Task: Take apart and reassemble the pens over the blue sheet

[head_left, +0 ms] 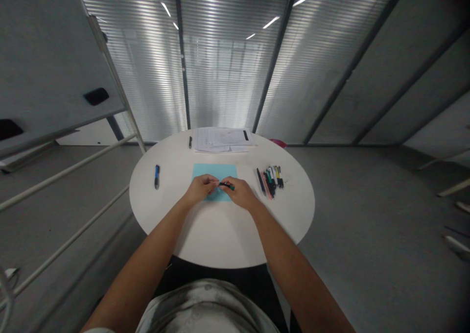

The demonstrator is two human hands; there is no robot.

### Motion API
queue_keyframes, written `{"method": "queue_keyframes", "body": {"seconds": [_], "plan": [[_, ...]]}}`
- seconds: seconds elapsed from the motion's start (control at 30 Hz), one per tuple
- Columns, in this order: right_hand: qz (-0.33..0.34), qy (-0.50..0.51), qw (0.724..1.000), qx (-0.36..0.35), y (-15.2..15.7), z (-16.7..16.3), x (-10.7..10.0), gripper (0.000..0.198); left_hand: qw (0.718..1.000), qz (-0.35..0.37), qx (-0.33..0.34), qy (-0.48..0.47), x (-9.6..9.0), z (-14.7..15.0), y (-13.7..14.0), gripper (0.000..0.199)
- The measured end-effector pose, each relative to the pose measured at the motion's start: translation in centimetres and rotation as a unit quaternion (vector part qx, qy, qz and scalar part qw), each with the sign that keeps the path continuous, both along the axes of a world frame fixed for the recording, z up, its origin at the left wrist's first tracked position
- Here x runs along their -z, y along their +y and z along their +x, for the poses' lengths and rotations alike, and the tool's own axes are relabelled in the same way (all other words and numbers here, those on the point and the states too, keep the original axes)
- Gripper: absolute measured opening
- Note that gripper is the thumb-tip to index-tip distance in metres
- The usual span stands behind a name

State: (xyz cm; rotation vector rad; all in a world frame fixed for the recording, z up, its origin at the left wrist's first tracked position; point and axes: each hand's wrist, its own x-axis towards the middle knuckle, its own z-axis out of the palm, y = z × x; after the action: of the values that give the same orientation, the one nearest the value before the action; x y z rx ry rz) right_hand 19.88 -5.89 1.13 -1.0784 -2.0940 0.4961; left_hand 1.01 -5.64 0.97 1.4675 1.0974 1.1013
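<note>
Both hands meet over a light blue sheet (215,169) on the round white table. My right hand (240,192) is closed on a short dark pen (226,186) with a green end, held nearly level. The fingers of my left hand (200,187) pinch at the pen's left end; exactly what lies between those fingertips is too small to make out. To the right of my right hand lies a group of pens (270,180) in black, pink, green, white and yellow. A blue and black pen (156,176) lies apart on the left.
A stack of printed papers (222,139) lies at the table's (220,240) far side, with a dark pen (190,142) beside it. A whiteboard on a white frame (73,176) stands at the left. Blinds-covered glass panels (223,59) rise behind the table.
</note>
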Motion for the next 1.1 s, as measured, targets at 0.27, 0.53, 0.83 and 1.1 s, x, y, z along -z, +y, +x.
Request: {"method": "queue_keyframes", "body": {"seconds": [0.27, 0.53, 0.83, 1.1], "plan": [[-0.015, 0.024, 1.000, -0.013, 0.18, -0.22, 0.15, 0.020, 0.999, 0.031, -0.006, 0.028, 0.37, -0.19, 0.23, 0.025], [0.030, 0.017, 0.999, 0.011, 0.34, -0.27, 0.14, 0.017, 1.000, 0.004, 0.003, 0.006, -0.04, -0.11, 0.03, 0.028], [0.049, -0.004, 0.999, 0.001, 0.45, -0.08, 0.16, 0.018, 0.999, 0.024, 0.000, 0.030, -0.04, -0.16, -0.12, 0.028], [0.038, -0.013, 0.999, -0.005, 0.32, 0.16, 0.15, 0.019, 0.999, 0.010, 0.030, 0.032, 0.09, -0.31, -0.15, 0.029]]}}
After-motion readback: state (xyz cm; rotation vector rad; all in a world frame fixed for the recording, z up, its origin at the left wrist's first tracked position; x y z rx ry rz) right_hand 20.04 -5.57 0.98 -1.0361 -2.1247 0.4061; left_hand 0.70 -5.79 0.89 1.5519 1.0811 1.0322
